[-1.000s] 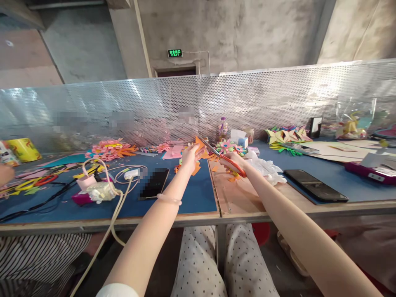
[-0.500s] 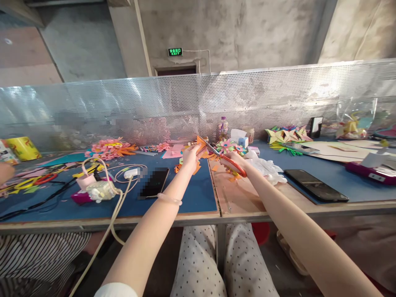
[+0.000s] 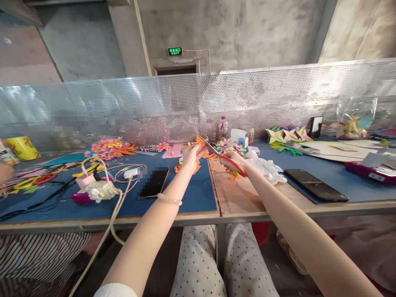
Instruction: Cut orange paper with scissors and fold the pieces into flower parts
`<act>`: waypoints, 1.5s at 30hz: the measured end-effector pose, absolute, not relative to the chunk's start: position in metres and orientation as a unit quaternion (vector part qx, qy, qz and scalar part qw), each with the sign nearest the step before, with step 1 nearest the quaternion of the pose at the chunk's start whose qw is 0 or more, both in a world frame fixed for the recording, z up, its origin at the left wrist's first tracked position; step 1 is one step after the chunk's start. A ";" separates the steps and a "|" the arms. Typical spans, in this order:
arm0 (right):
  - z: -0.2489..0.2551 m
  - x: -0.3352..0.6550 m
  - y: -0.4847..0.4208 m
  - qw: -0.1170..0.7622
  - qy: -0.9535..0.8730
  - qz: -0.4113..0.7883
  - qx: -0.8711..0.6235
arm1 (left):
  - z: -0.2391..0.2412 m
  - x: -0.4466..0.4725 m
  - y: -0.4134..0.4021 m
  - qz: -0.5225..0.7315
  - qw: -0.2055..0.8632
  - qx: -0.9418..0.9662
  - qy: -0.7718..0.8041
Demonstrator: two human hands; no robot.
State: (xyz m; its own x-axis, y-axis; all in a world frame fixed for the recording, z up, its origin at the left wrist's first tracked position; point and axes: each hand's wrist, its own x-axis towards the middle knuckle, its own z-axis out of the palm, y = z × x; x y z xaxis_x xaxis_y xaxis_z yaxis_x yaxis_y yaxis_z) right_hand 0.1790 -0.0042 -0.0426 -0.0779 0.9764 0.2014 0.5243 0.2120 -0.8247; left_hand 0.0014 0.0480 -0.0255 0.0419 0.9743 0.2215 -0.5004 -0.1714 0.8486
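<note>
A piece of orange paper (image 3: 200, 142) is pinched in my left hand (image 3: 191, 156), held up above the table. My right hand (image 3: 234, 161) grips a pair of scissors with orange-red handles (image 3: 237, 166), and the blades point left, meeting the edge of the paper. Whether the blades are fully closed is too small to tell. Orange paper scraps (image 3: 198, 168) lie beneath my left hand. Behind my right hand sits a paper flower in pink and green (image 3: 228, 145), partly covered. White crumpled plastic (image 3: 268, 168) rests just right of my right wrist.
A black phone (image 3: 315, 185) lies at right, another phone (image 3: 154, 181) at left near cables and a charger (image 3: 100, 190). Pink paper flowers (image 3: 108, 147) and a bottle (image 3: 223, 128) stand near the perforated metal screen (image 3: 173, 103). Another person's hand (image 3: 4, 172) shows at far left.
Almost nothing differs. Both my hands, the orange paper and the scissors hold nearly the same place.
</note>
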 end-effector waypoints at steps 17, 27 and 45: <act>-0.041 0.178 -0.007 0.388 -0.671 0.298 -0.557 | -0.028 0.002 0.050 0.641 0.578 0.429 0.266; -0.040 0.178 -0.007 0.382 -0.677 0.293 -0.556 | -0.028 0.002 0.051 0.639 0.582 0.426 0.267; -0.038 0.177 -0.010 0.379 -0.688 0.272 -0.557 | -0.028 0.001 0.051 0.633 0.601 0.418 0.252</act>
State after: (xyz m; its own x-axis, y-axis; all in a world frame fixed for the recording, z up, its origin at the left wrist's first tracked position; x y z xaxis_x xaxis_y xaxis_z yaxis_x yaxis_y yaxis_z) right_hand 0.1773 -0.0100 -0.0379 -0.0933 0.9714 0.2183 0.5598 0.2325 -0.7953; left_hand 0.0013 0.0513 -0.0276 0.0718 0.9714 0.2263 -0.5504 -0.1506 0.8212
